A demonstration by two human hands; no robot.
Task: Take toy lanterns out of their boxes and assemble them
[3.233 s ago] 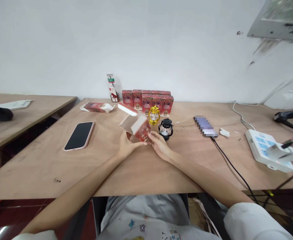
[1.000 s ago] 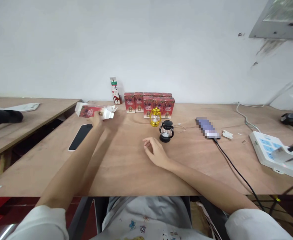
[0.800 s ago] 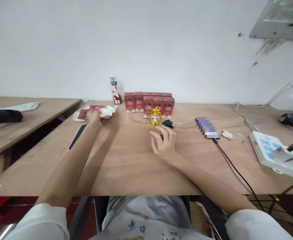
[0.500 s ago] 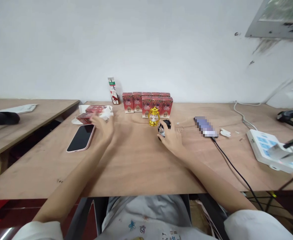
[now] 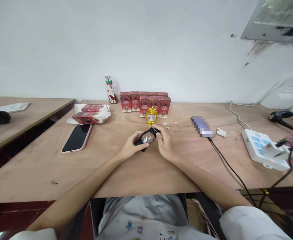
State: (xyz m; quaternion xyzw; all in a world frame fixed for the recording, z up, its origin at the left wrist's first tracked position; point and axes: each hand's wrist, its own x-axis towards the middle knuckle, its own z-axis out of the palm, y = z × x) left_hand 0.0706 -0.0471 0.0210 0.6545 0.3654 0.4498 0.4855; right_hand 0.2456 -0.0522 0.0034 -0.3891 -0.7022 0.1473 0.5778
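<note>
A small black lantern [image 5: 147, 138] with a clear globe lies tilted between my two hands, just above or on the table. My left hand [image 5: 132, 146] is closed around one end, with its thumb on the globe. At the other end, the fingers of my right hand [image 5: 164, 143] pinch the lantern near its top. Just beyond stands a small gold lantern [image 5: 151, 116], upright and apart from my fingers. Behind it are several red printed boxes [image 5: 145, 107] in rows.
An opened white carton [image 5: 106, 117] holding red boxes and a pink-edged phone [image 5: 77, 138] lie to the left. A bottle-shaped packet [image 5: 111, 91] leans at the wall. On the right are a cabled phone [image 5: 201, 126], paper scraps [image 5: 221, 132] and a white power strip [image 5: 263, 146].
My left hand has come from beside the carton to the middle and taken hold of the black lantern. My right hand has brought the lantern nearer and to the left.
</note>
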